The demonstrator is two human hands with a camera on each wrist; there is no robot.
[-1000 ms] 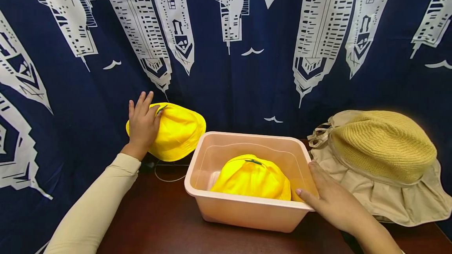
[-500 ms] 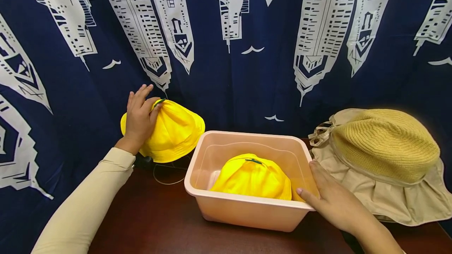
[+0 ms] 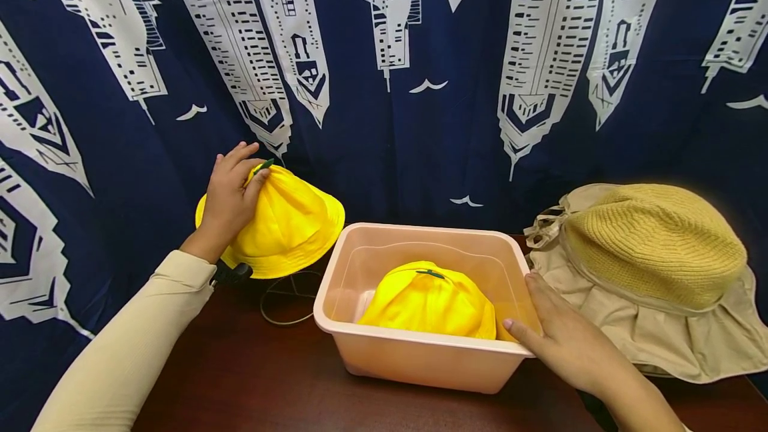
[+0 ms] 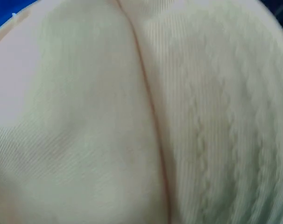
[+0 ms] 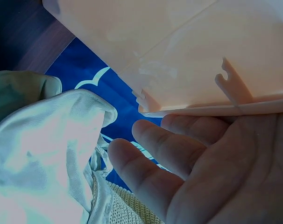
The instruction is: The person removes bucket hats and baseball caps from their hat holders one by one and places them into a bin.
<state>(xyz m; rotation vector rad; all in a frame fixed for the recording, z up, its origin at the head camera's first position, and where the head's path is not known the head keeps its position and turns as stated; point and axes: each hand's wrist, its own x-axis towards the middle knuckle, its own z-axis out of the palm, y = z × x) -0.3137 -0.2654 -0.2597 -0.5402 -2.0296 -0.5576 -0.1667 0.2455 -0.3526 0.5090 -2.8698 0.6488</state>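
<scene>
My left hand (image 3: 231, 199) pinches a yellow bucket hat (image 3: 294, 225) by its crown, thumb beside the small green tab. Pale, blurred stitched cloth (image 4: 85, 107) of the hat fills the left wrist view, and the hand is hidden there. A second yellow hat (image 3: 429, 305) with a green tab lies inside a pink plastic basin (image 3: 420, 362). My right hand (image 3: 570, 335) holds the basin's right rim, thumb over the inner side. In the right wrist view, several fingers (image 5: 148, 179) extend under the rim, outside the basin wall (image 5: 179, 60).
A wire stand (image 3: 288, 319) with a round base is below the held hat. At the right rests a straw-crowned hat (image 3: 654, 239) on a beige wide-brimmed hat (image 3: 678, 345). A navy printed curtain (image 3: 420, 132) hangs behind the brown table (image 3: 270, 379).
My left hand has moved left and slightly up, drawing the crown of the yellow hat with it. More of the wire stand shows. The right hand and basin stay put.
</scene>
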